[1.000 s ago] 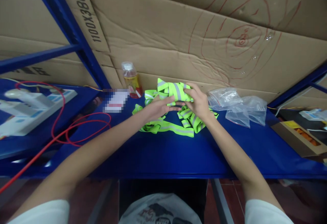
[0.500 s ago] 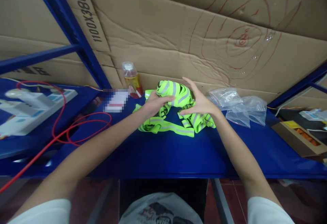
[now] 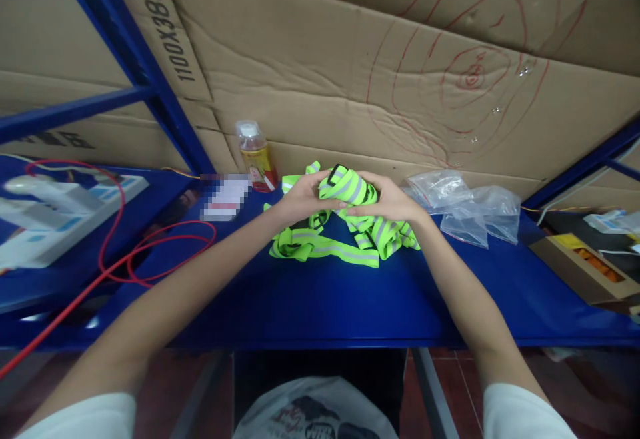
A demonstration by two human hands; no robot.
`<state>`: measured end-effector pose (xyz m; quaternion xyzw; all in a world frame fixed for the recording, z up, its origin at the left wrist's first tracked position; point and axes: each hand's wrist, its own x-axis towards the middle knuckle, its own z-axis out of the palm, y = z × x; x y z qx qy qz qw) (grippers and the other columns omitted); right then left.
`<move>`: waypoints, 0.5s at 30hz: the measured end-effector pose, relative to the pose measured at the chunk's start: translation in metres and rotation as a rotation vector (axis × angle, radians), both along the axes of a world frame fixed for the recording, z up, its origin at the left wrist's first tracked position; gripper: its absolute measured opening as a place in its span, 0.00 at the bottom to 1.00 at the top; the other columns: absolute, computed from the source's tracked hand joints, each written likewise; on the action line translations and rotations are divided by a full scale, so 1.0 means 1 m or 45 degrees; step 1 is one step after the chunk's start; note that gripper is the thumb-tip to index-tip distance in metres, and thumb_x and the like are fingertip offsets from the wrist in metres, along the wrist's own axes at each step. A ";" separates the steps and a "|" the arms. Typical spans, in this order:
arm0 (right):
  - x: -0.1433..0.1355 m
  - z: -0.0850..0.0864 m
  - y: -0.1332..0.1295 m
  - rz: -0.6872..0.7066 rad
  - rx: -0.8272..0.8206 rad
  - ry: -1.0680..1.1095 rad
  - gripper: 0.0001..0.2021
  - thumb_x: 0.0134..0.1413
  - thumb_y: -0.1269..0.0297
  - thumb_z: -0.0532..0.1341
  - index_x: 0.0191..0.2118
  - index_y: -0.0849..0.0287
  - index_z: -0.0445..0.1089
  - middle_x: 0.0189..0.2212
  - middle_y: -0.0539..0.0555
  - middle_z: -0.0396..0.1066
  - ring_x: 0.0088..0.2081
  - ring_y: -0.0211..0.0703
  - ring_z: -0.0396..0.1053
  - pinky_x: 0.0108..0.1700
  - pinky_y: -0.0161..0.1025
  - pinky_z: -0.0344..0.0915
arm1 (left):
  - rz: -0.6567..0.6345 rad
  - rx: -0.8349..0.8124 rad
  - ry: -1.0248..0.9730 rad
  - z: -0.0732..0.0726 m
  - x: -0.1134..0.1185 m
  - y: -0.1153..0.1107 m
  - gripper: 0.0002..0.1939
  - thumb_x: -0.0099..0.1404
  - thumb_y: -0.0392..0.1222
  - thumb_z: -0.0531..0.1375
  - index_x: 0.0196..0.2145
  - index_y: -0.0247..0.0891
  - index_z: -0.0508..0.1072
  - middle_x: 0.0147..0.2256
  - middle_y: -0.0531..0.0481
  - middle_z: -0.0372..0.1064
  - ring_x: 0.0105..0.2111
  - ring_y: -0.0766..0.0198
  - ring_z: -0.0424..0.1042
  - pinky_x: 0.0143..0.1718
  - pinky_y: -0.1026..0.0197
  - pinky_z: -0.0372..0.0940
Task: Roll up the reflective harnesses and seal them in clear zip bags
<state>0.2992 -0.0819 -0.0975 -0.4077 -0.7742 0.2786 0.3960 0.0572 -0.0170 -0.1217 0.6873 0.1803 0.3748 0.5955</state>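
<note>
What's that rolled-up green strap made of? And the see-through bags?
The green strap looks like mostly matte fabric, perhaps woven, because it's flat, bendy and wound into a roll. The bags look like thin, shiny plastic: they're clear, crinkled and catch light.

The head-worn camera looks forward and down; near above the blue table (image 3: 320,312).
</note>
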 end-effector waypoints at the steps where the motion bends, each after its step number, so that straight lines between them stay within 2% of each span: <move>1: 0.000 -0.001 0.000 -0.025 -0.007 0.013 0.40 0.47 0.45 0.86 0.63 0.56 0.82 0.60 0.58 0.86 0.60 0.63 0.83 0.68 0.62 0.78 | 0.031 -0.001 -0.013 -0.002 0.001 0.001 0.33 0.48 0.47 0.88 0.49 0.37 0.85 0.47 0.45 0.87 0.49 0.48 0.85 0.57 0.48 0.79; 6: -0.003 -0.005 0.002 -0.117 -0.018 0.095 0.38 0.47 0.41 0.85 0.59 0.57 0.83 0.57 0.58 0.87 0.56 0.62 0.85 0.64 0.60 0.81 | 0.166 -0.107 -0.096 -0.011 0.005 0.010 0.41 0.42 0.46 0.90 0.52 0.37 0.83 0.46 0.45 0.87 0.47 0.50 0.86 0.54 0.49 0.81; 12: -0.007 -0.006 0.003 -0.132 -0.002 0.154 0.35 0.50 0.35 0.82 0.56 0.56 0.85 0.56 0.58 0.88 0.56 0.63 0.85 0.66 0.62 0.80 | 0.097 -0.085 -0.100 -0.012 0.005 0.011 0.36 0.46 0.49 0.89 0.50 0.36 0.86 0.44 0.43 0.88 0.50 0.46 0.87 0.60 0.44 0.80; 15: -0.006 -0.007 0.002 -0.140 -0.010 0.169 0.36 0.47 0.34 0.83 0.54 0.55 0.86 0.53 0.56 0.89 0.55 0.63 0.85 0.64 0.62 0.81 | 0.152 -0.002 -0.127 -0.013 0.007 0.008 0.34 0.47 0.51 0.89 0.49 0.38 0.87 0.46 0.43 0.88 0.54 0.43 0.86 0.61 0.42 0.79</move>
